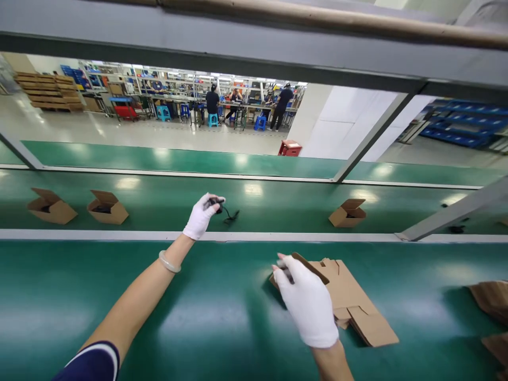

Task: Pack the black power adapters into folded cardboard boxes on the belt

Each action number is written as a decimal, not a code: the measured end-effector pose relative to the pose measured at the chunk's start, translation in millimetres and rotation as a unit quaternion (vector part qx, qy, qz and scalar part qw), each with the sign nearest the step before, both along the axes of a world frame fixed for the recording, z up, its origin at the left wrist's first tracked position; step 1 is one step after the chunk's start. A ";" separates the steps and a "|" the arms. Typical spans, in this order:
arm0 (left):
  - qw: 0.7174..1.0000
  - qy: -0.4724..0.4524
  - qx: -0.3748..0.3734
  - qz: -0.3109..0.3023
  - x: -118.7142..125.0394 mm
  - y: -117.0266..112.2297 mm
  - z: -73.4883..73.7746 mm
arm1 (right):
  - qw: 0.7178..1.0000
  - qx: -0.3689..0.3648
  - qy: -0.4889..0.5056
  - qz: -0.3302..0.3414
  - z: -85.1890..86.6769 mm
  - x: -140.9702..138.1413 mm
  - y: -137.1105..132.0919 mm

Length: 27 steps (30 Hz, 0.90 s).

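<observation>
My left hand (201, 216), in a white glove, reaches out over the far green conveyor belt (159, 203) and is closed on a small black item with a cable (224, 210) that trails to its right. My right hand (305, 299), also gloved, is closed on the near edge of a flat unfolded cardboard box (353, 301) that lies on the near green belt (198, 317). A bracelet sits on my left wrist.
Three open small cardboard boxes (51, 206) (107, 207) (348, 212) stand on the far belt. More flat cardboard (492, 299) lies at the right edge. A grey rail (119, 234) divides the belts. A slanted grey post (448, 214) stands at right. People work at benches far behind.
</observation>
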<state>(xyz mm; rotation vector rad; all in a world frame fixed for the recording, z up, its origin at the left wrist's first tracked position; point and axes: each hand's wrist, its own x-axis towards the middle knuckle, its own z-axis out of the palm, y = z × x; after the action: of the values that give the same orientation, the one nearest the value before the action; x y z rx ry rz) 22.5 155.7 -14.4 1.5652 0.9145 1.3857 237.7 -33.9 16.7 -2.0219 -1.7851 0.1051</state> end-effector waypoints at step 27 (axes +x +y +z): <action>0.980 -0.101 -0.154 -0.074 12.2 -160.7 34.0 | 0.843 0.006 0.516 0.156 28.7 -76.3 6.6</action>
<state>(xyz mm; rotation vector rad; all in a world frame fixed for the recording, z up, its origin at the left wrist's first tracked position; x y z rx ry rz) 34.7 -5.0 19.5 1.2102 0.8262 1.2072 161.4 -27.3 45.4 -1.1871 -1.3074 1.0541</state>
